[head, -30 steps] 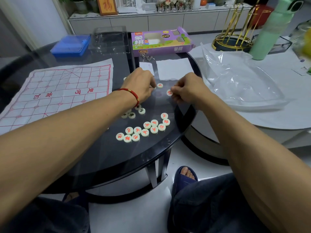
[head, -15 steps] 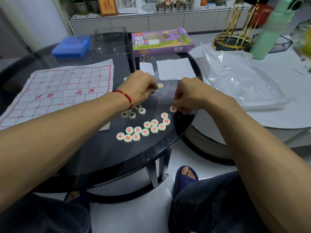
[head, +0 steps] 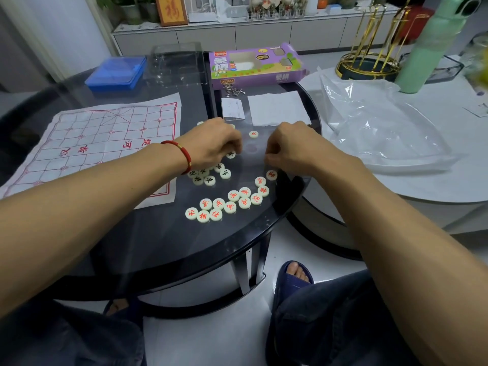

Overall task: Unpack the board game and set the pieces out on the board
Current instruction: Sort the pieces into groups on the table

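Unpacked: pieces (head: 232,199) lie loose mid-frame, box (head: 256,66) emptied.
Board (head: 105,143): bare (left of frame).
Left hand (head: 211,143): curled over pieces; grip unclear.
Right hand (head: 293,147): curled; grip unclear.

Both arms reach forward, left hand (head: 211,143) and right hand (head: 293,147) curled, knuckles up.

floor (head: 211,326): white tile | table (head: 171,247): dark glass | cabinet (head: 264,35): grey, back wall

Both forearms are bare, with no sleeves showing. The left wrist wears a thin red cord bracelet with a small gold bead (head: 182,154). Dark blue trousers, possibly denim (head: 332,320), cover the legs, and a dark blue open-toed slipper (head: 289,282) shows on one foot
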Demonstrator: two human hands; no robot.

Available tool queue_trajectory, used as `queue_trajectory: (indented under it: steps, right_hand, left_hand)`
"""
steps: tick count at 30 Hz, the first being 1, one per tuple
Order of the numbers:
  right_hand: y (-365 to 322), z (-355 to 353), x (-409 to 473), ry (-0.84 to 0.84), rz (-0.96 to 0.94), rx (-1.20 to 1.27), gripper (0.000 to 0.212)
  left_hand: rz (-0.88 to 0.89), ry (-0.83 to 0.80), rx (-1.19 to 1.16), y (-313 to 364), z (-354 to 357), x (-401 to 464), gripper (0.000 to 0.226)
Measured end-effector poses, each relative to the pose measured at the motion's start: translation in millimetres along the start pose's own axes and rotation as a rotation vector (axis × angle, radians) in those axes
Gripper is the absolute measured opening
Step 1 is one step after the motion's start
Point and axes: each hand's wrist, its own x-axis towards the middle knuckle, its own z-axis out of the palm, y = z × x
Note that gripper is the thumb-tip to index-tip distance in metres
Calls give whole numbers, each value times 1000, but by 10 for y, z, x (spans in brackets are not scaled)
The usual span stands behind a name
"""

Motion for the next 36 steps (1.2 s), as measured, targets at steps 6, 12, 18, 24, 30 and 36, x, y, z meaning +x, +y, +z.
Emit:
queue_trajectory:
  steps: [6, 12, 18, 24, 30, 36]
  right_hand:
    - [2, 193, 321, 138, -19, -19, 33]
    - [-101, 297, 467, 165, -3, -94, 24]
    - [-73, 30, 244, -35, -33, 16, 8]
    - [-63, -78, 88, -111, -59, 35, 7]
    - [-246, 140, 361, 33, -148, -13, 33]
    - [-315, 239, 514, 50, -180, -85, 26]
  left_hand:
    - [45, 27, 28, -97, 24, -135, 16]
    - [75, 68, 23, -120, 4, -207, 13]
    - [-50, 212, -45, -168, 46, -166, 15]
    - [-251, 242, -63, -129, 77, 94, 19]
    - [-289, 180, -7, -50, 110, 157, 16]
    - [-296, 159, -26, -9, 67, 57, 18]
